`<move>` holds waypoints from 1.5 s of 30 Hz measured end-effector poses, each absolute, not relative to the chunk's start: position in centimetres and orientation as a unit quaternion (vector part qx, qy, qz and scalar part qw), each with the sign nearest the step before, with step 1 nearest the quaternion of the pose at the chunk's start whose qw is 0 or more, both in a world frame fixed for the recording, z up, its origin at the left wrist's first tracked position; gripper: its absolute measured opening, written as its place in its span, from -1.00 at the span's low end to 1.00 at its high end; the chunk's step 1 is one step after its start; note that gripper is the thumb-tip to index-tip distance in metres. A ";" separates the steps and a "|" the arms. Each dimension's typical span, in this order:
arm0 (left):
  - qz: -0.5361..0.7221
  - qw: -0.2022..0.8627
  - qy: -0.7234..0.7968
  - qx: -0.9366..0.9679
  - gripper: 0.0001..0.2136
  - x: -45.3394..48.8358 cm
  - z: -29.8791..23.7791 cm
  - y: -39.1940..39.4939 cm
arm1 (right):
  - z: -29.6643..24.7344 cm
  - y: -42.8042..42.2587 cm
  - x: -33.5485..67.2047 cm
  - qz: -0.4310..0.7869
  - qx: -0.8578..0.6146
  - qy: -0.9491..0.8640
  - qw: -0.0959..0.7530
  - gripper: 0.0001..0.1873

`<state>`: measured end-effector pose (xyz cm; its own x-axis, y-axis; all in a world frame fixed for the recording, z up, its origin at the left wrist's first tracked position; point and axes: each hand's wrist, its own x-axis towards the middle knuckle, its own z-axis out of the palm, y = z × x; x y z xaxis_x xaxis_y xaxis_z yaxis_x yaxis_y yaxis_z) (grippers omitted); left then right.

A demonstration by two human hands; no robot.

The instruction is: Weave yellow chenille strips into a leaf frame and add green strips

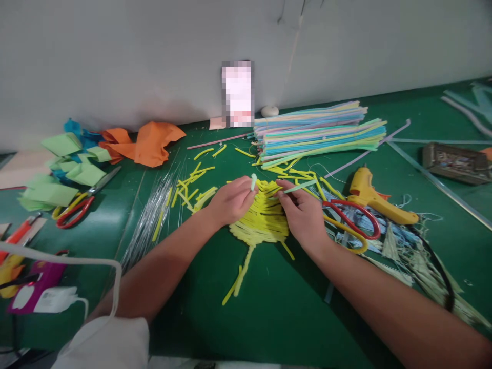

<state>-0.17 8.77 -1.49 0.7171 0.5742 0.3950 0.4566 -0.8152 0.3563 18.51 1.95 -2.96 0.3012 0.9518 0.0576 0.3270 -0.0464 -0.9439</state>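
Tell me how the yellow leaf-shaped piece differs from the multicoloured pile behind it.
The leaf-shaped piece shows shades of yellow; the pile mixes blue, pink, green and yellow. The leaf-shaped piece is broad and rounded with a stem; the pile is long, its strips roughly parallel. Both consist of thin strips on the green table.

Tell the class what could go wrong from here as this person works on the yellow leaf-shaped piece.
The scissors beside the right grip could be knocked by a small sideways move.

The yellow glue gun lies right by the pale strands; if it is hot, which the picture does not show, it might scorch them.

Loose yellow bits lie close to the leaf-shaped piece and might get caught up in it.
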 end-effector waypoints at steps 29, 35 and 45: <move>0.111 -0.031 0.341 0.933 -0.74 2.0 -1.0 6.6 | -2.1 1.0 17.7 0.280 -0.518 -0.634 0.502 -0.65; 0.132 0.007 0.344 0.929 -0.77 1.7 -0.7 6.7 | -2.0 1.1 17.7 0.279 -0.507 -0.637 0.509 -0.69; 0.417 0.166 0.295 0.844 -0.75 2.9 2.4 4.9 | -2.1 1.1 18.0 0.254 -0.478 -0.677 0.498 -0.69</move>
